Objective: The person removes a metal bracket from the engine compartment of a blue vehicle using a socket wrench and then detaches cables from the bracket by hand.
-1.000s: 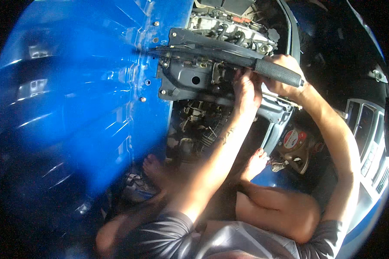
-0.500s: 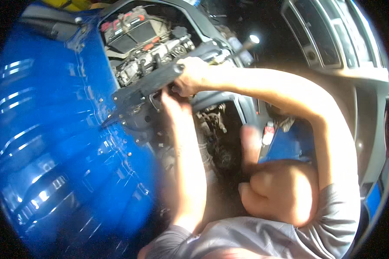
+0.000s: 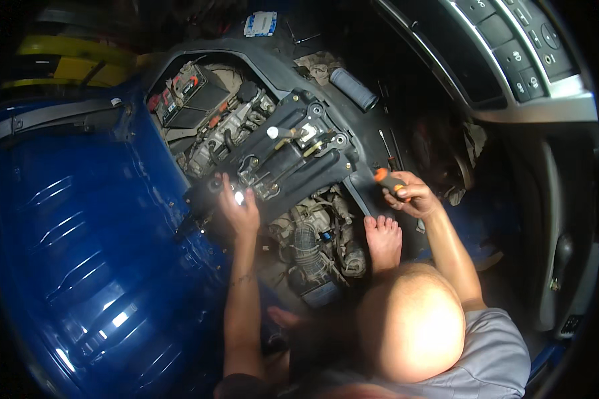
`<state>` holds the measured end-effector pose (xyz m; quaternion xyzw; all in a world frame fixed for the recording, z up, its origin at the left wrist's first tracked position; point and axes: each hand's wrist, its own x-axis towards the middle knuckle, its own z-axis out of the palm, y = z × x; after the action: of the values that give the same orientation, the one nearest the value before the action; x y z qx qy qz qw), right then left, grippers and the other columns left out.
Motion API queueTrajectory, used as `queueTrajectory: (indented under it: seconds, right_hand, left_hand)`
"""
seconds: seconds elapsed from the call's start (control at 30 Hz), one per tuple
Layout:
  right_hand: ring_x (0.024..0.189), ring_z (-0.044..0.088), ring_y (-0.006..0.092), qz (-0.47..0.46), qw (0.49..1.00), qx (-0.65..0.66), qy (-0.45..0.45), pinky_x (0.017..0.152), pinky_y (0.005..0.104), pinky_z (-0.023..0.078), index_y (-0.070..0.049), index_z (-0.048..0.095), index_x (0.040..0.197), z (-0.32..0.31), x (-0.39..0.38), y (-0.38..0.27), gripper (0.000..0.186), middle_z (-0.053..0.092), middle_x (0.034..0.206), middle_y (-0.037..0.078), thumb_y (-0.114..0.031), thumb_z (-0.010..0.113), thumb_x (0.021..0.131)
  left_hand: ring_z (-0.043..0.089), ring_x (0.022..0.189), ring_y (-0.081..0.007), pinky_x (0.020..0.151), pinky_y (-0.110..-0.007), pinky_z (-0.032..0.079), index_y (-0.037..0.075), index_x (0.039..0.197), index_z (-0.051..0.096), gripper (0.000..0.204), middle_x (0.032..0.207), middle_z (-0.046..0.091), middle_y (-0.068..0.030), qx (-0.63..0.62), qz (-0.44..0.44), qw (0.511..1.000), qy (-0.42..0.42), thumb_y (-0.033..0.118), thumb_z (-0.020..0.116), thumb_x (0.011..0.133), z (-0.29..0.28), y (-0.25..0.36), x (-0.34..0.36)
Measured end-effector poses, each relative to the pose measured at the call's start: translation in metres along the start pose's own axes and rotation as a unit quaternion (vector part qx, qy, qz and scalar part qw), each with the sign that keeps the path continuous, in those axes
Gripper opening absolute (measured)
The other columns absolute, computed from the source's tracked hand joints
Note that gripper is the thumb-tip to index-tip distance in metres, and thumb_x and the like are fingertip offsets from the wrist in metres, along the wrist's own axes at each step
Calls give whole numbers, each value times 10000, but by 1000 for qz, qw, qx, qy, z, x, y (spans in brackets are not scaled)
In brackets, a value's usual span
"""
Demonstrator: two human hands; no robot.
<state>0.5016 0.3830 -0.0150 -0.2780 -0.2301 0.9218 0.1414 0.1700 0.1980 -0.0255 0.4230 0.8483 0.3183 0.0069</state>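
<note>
My left hand (image 3: 241,214) rests at the near left end of a dark metal cover plate (image 3: 276,203). Its fingers are stretched and apart, and a bright white spot shows between thumb and fingers; I cannot tell whether it is a small part or glare. The plate lies across the engine opening and carries levers and brackets, among them a lever with a pale round end (image 3: 273,133). To the right of the plate, my right hand (image 3: 414,194) is closed round an orange-and-grey tool handle (image 3: 387,181). Its shaft, if any, is not visible.
Blue bodywork (image 3: 100,233) fills the left. A battery (image 3: 192,100) and engine parts lie beyond the plate; a ribbed hose (image 3: 306,243) is nearer. A grey cylinder (image 3: 354,90) and a screwdriver (image 3: 387,149) lie to the right, before a door panel (image 3: 546,199).
The plate, tilted up in both hands before, now lies flat over the engine. My right hand has left it, moved right and nearer, and holds the tool handle. My left hand has shifted left.
</note>
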Motion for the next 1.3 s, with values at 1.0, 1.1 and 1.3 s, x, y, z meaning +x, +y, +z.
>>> queueTrajectory:
  seconds: [1.0,1.1,1.3]
  right_hand:
    - [987,616,402,-47,719,-439,537,884,451,487,-13,544,1163,-108,63,114,482,643,1033,234,-300,672,798]
    - [1112,546,394,-81,719,-412,554,949,436,447,-2,508,1203,-99,63,126,467,578,1179,238,-239,648,826]
    - [1145,514,396,-154,787,-399,445,988,428,401,-82,468,1322,-82,43,108,514,548,1232,230,-263,601,860]
  left_hand:
    - [472,1168,-433,1008,-482,350,-112,1258,469,461,1257,499,-315,95,23,994,56,264,382,1006,62,-69,-22]
    - [455,1190,-423,1016,-486,339,-117,1272,448,498,1285,474,-307,78,37,996,32,296,356,1009,62,-71,-22]
    - [483,1143,-434,982,-476,366,-122,1239,471,473,1231,511,-319,92,28,994,41,282,378,1010,65,-73,-21]
